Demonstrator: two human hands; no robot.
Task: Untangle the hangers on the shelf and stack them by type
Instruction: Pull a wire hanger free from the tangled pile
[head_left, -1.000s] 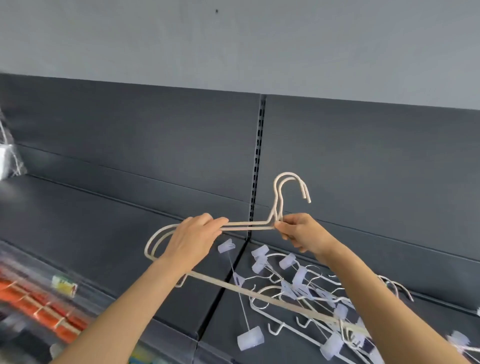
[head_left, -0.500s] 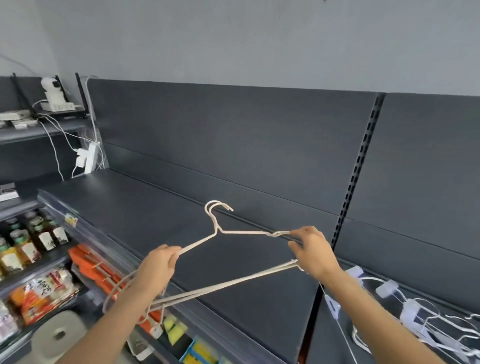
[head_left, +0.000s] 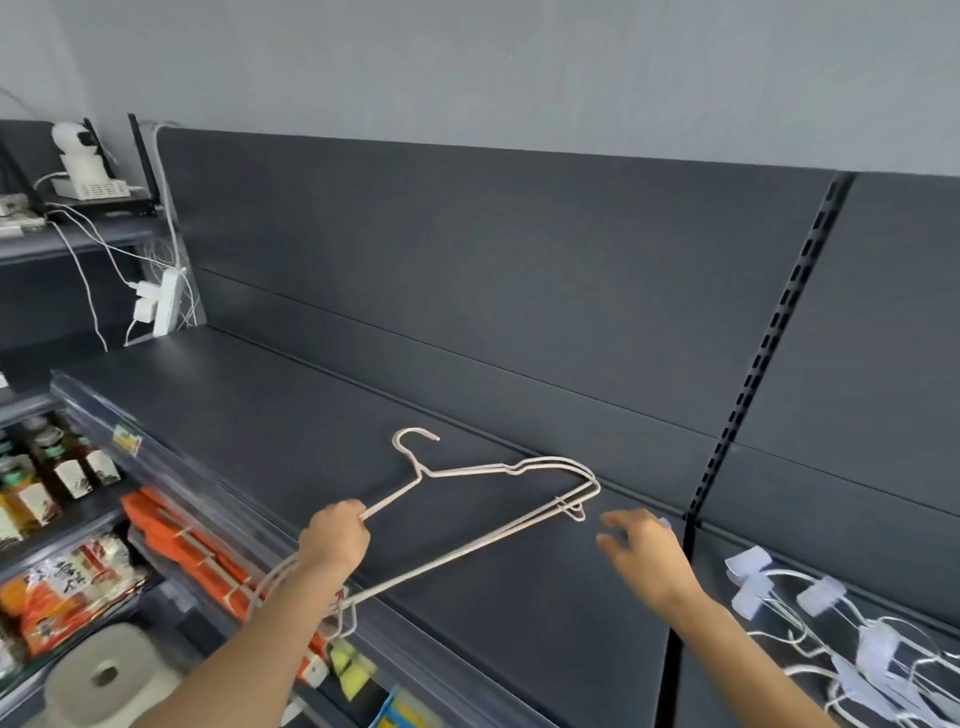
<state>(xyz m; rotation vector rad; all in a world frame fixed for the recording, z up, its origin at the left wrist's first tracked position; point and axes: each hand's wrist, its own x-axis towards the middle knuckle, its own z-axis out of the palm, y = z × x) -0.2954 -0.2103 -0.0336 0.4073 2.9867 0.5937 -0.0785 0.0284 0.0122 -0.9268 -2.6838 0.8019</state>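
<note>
L hand (head_left: 335, 538) is clenched round the left shoulder of the plain wire hangers (head_left: 467, 472). It looks like two, maybe three, nested as one, since the wires double up at the right tip. R hand (head_left: 644, 551) is spread, fingers apart, holding nothing. It sits just beside the hangers' right tip, w/ a clear gap between them.

What changed: half a sec ago the R hand was pinching that right end and both hands carried the bundle. Now it has let go, so the L hand has the whole load. The view has also swung left, so the bare stretch of shelf (head_left: 260, 415) fills the middle.

Hangers sit low over that bare stretch, hook pointing to the back panel (head_left: 467, 270), right tip near the back edge. Can't tell if the tip touches the shelf or hangs just above it. The left end overhangs the shelf front.

My read: this is the put-down for the plain-wire stack, well apart from the clip hangers (head_left: 872, 644), which lie in a tangle at far right past the slotted upright (head_left: 769, 332). The freed R hand prob goes back for those next. Most of the sorting looks not yet done.

Further out: power strip (head_left: 169, 304) w/ white cables at the shelf's left end, bottles (head_left: 57, 467) and orange packs (head_left: 192, 551) on lower shelves.
</note>
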